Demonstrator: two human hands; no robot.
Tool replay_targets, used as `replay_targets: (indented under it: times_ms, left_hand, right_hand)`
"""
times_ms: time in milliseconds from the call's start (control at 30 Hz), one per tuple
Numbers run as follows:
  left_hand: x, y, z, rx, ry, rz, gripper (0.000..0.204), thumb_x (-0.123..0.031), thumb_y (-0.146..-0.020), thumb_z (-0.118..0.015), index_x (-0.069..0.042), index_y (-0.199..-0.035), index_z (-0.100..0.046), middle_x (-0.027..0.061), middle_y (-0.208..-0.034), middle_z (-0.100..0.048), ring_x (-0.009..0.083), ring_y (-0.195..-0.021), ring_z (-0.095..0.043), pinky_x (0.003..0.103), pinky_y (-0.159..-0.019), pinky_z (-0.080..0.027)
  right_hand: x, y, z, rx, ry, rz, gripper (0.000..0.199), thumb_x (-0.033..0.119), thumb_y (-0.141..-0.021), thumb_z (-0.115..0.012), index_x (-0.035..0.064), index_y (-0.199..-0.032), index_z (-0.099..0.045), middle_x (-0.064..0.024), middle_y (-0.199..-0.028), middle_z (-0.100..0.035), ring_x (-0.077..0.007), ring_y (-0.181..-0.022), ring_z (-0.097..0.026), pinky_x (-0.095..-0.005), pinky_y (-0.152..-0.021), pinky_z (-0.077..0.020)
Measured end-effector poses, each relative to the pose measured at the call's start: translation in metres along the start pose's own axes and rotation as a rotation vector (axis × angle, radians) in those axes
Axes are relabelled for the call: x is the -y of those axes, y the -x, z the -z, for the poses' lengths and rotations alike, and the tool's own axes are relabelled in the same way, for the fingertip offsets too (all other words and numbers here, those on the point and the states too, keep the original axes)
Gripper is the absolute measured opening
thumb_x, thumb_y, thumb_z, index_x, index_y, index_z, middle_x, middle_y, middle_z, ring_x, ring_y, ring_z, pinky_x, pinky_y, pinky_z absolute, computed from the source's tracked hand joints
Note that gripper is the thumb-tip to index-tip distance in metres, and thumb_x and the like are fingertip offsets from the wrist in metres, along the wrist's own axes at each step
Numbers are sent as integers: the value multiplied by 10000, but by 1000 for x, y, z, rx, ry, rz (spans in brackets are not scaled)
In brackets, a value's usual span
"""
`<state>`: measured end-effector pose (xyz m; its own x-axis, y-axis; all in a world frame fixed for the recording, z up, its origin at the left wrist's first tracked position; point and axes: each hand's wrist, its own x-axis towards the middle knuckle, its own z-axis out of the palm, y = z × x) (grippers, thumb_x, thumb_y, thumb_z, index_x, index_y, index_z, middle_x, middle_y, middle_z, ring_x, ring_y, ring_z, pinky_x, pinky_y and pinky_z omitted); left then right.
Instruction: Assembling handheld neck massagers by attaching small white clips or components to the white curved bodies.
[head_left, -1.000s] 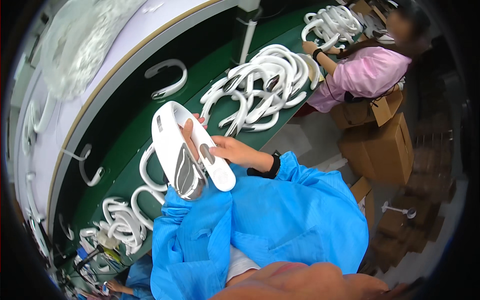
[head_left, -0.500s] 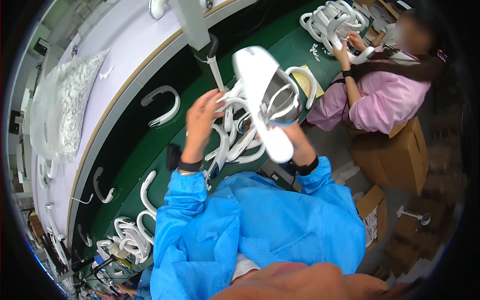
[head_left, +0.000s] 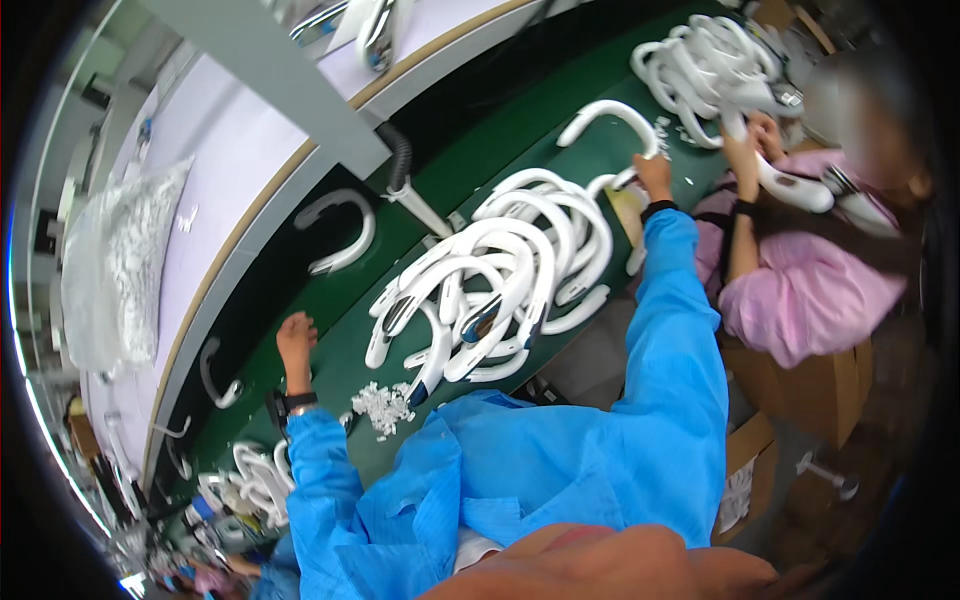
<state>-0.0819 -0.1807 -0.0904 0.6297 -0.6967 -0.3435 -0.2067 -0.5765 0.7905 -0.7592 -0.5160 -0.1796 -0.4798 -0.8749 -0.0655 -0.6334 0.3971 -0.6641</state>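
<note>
Right hand [head_left: 655, 175] extended far, gripping end of white U-shaped band [head_left: 610, 115] lying just beyond it on green surface [head_left: 480, 140]. Left hand [head_left: 295, 338] empty, loosely curled. Pile of bands [head_left: 500, 275] between hands awaits handling.

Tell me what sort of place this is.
Probably a factory assembly line: a long green work surface carries a pile of identical white U-shaped plastic parts, and a co-worker in pink handles the same parts beside cardboard boxes.

Right hand [head_left: 655, 177] outstretched, gripping end of white curved band [head_left: 610, 116] on green belt [head_left: 480, 150]. Left hand [head_left: 296, 338] resting on belt, near small white parts [head_left: 383, 407]. Band pile [head_left: 500, 280] between arms.
</note>
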Motion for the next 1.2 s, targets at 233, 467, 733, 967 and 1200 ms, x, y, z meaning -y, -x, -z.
replay_targets:
  times_ms: [233, 467, 733, 967, 1200]
  left_hand:
    - [-21, -75, -58, -123, -748, -524, 359, -194, -717, -663, -70, -1051, -617, 153, -1037, -625, 335, -965, -588, 408, -829, -474]
    - [-32, -127, -146, -48, -1012, -938, 464, -182, -634, -739, -126, -1076, -607, 130, -1020, -606, 309, -988, -561, 380, -846, -457]
    - [-59, -123, -89, 294, -673, -795, 445, -263, -713, -718, -62, -1091, -598, 186, -1016, -624, 310, -928, -606, 374, -821, -468]
    - [-70, -52, 26, 567, 432, -339, 418, -133, -775, -701, 37, -1128, -556, 114, -1004, -635, 164, -896, -603, 291, -801, -467]
    - [5, 13, 122, 520, 683, -157, 408, -31, -769, -641, 69, -1136, -494, 157, -1025, -613, 218, -887, -630, 337, -794, -514]
  right_hand:
    - [-61, -58, -10, 65, 145, 42, 374, 381, -748, -668, 7, -757, -641, -99, -615, -601, -176, -492, -577, -310, -415, -429]
    - [-7, 35, 19, -115, 196, 187, 529, 383, -826, -618, -42, -1134, -545, -154, -985, -633, -171, -688, -631, -273, -551, -480]
    - [146, 327, 119, 268, -476, 379, 267, 82, -893, -495, -33, -1125, -558, -125, -960, -641, -102, -639, -567, -191, -521, -419]
    - [229, 513, 34, 1056, -654, 334, 252, 51, -852, -544, -35, -1088, -570, -90, -886, -663, -104, -655, -588, -211, -561, -455]
    - [195, 582, -112, 724, 47, 1066, 278, 23, -759, -581, -33, -1030, -567, -197, -818, -625, -325, -680, -623, -377, -600, -493]
